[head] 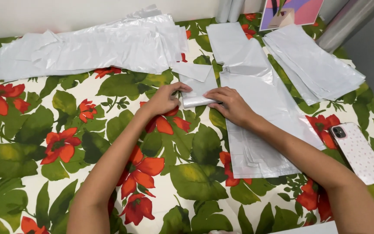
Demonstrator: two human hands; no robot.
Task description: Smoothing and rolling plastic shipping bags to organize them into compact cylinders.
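A table covered by a floral cloth (66,143) is seen. White plastic bags (96,45) are heaped far left, a flat stack (312,65) far right, a single bag (256,130) spread centrally, and a phone (360,151) laid near right.

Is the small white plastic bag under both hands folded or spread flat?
Folded: the plastic bag is a short narrow packet, pressed by the left hand and right hand.
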